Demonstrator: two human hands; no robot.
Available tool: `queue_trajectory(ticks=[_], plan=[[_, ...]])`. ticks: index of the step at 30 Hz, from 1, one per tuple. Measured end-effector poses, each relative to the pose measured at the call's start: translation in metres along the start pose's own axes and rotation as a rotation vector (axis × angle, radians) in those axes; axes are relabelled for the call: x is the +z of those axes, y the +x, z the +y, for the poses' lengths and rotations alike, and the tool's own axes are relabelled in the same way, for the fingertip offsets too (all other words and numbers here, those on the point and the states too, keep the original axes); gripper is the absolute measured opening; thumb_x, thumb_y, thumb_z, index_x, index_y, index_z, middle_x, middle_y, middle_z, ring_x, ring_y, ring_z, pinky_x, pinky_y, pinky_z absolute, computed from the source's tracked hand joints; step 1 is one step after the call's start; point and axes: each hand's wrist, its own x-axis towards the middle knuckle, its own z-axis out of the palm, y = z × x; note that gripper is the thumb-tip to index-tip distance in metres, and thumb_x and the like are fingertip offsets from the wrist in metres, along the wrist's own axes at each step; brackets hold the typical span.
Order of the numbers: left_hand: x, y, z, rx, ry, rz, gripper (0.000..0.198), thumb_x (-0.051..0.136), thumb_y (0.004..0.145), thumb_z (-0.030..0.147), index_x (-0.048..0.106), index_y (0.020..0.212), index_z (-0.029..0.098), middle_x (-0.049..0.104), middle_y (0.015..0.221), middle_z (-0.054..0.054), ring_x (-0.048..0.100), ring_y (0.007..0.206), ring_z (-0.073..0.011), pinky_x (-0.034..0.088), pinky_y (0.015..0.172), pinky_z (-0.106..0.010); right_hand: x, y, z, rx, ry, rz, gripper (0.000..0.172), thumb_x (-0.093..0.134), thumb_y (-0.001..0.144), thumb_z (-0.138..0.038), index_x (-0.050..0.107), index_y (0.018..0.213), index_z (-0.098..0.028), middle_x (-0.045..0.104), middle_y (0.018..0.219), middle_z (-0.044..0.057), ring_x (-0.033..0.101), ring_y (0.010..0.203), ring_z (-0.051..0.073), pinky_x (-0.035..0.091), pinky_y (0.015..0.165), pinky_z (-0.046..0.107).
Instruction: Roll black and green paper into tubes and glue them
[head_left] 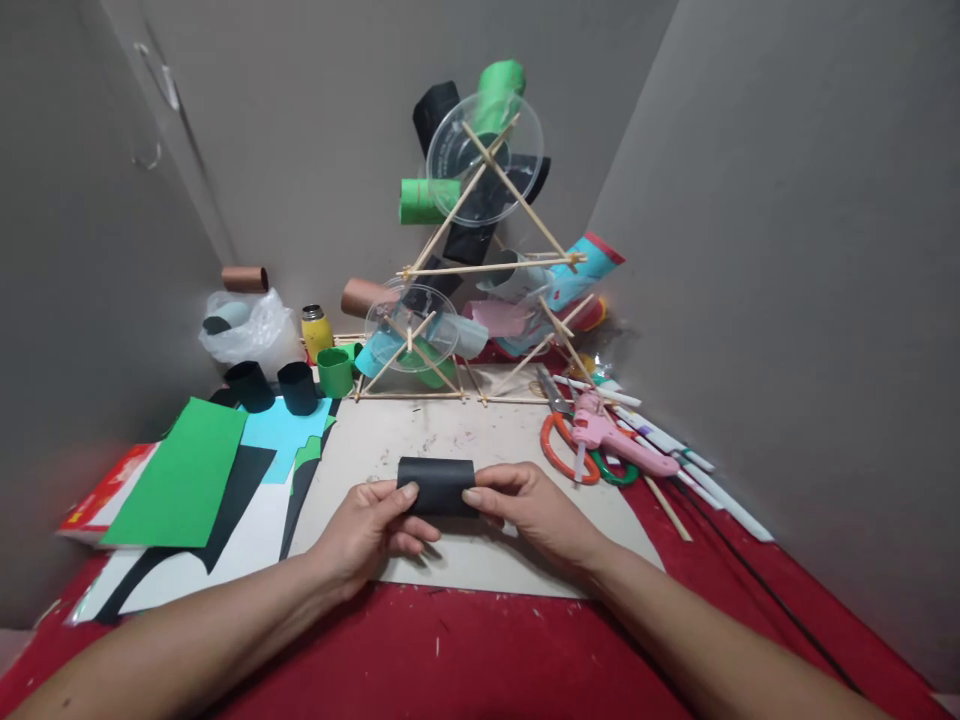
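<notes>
Between my two hands I hold a rolled black paper tube (438,486), lying sideways above the pale board (525,555). My left hand (367,525) pinches its left end, thumb on the front face. At the right end my right hand (525,500) grips it, thumb in front and fingers partly hidden behind. Beyond the board stands a frame of wooden sticks (491,267) with clear plastic discs (442,160), and green and black paper tubes fixed around the upper one. More coloured tubes surround the lower disc (375,330).
A pink glue gun (611,432) and orange-handled scissors (556,455) lie at the right, near rolled paper sticks (705,480). Left are green paper (180,475), black tubes (298,390), a green tube (334,374), a yellow bottle (318,332) and a plastic bag (259,335). Red cloth (450,650) covers the table.
</notes>
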Motion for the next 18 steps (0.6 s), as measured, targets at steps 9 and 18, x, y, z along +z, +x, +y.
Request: queue_trajectory(ticks=[9,18], plan=[[-0.01,0.008,0.004,-0.12,-0.193,0.039,0.018,0.068,0.085,0.021,0.067,0.096,0.006,0.072,0.077,-0.01,0.071,0.063,-0.0157,0.056,0.053,-0.019,-0.007,0.008,0.003,0.022,0.07,0.057,0.046,0.068,0.075,-0.06,0.075,0.078,-0.014,0.066,0.063,0.005,0.045,0.049,0.009,0.033,0.048,0.024],[-0.013,0.009,0.007,-0.129,-0.226,0.009,0.018,0.062,0.089,0.016,0.063,0.103,0.005,0.074,0.081,-0.014,0.073,0.066,-0.0177,0.059,0.057,-0.021,-0.005,0.003,0.001,-0.061,0.086,0.127,0.041,0.07,0.075,-0.057,0.078,0.078,-0.017,0.069,0.065,0.006,0.046,0.05,0.009,0.034,0.048,0.024]])
